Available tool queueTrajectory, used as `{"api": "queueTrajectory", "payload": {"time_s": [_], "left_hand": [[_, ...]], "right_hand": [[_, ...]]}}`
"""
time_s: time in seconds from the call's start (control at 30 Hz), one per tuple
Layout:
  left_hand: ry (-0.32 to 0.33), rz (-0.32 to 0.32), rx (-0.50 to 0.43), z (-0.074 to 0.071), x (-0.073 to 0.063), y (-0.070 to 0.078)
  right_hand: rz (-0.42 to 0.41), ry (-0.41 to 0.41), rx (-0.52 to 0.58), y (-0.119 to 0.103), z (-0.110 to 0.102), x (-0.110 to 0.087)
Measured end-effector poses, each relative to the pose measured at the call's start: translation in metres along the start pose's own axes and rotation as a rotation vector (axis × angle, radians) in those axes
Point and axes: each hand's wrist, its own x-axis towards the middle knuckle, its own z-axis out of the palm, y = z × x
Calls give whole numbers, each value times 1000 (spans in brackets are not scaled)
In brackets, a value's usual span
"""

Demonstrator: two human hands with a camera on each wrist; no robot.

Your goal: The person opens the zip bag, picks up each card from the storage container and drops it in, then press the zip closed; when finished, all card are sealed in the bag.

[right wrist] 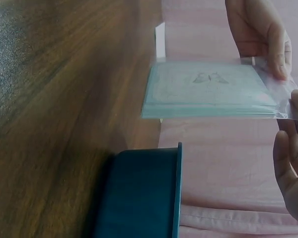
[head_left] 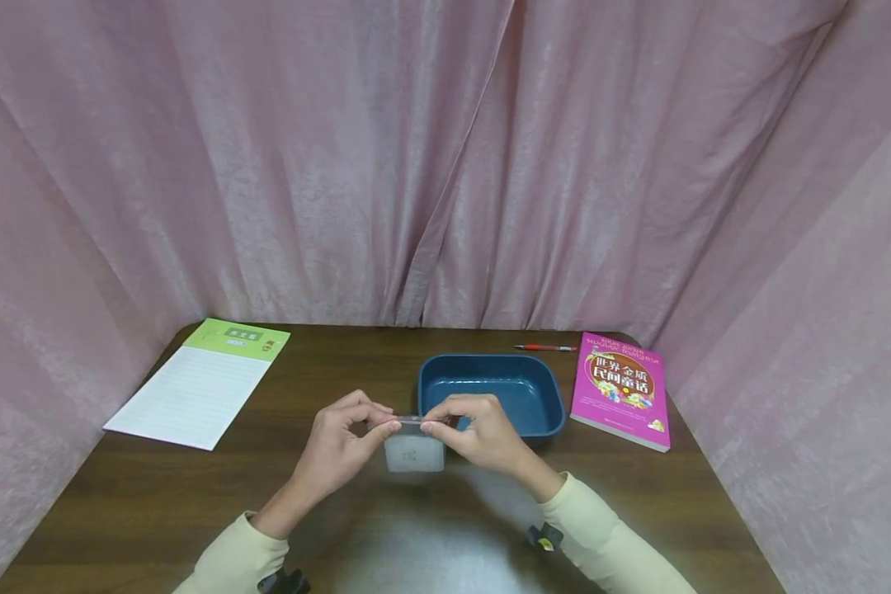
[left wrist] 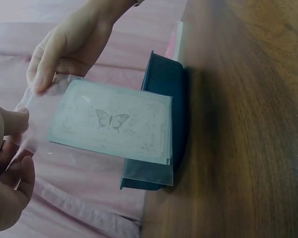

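Note:
Both hands pinch the top edge of a clear plastic bag (left wrist: pixel 45 111), held up off the table. A stack of pale cards (head_left: pixel 414 454) sits inside it, and a butterfly print shows on the front card in the left wrist view. At the bag's left end, my left hand (head_left: pixel 345 445) grips the edge between thumb and fingers. My right hand (head_left: pixel 483 431) does the same at the right end, with its fingers in front of part of a blue bin (head_left: pixel 516 408). Whether the bag's mouth is parted cannot be made out.
On the left of the wooden table (head_left: pixel 327 371) lies a writing pad (head_left: pixel 193 388) with a green top. A pink book (head_left: pixel 619 392) lies at the right, and a red pen (head_left: pixel 545 347) rests behind the bin. Pink curtains (head_left: pixel 341 165) surround the table.

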Motion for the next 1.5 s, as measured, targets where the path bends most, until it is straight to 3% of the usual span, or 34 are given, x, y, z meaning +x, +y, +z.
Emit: {"api": "queueTrajectory", "payload": {"time_s": [0.13,0.37,0.63,1.0,1.23,1.5], "left_hand": [[-52,-35,3,-1,-1,0],[-157,-55,-95,1,0,3],[-84,54,-27,3,2,4],[-132,-10,-47,-2,0,2],[-117,4,23,-7,0,0],[-119,9,30,-9,0,3]], "right_hand": [[36,3,17,-2,1,0],[73,8,46,-3,6,-1],[32,-1,43,-4,9,-2],[11,6,15,-5,8,0],[38,21,20,-5,6,-2],[76,19,87,-5,13,1]]}}
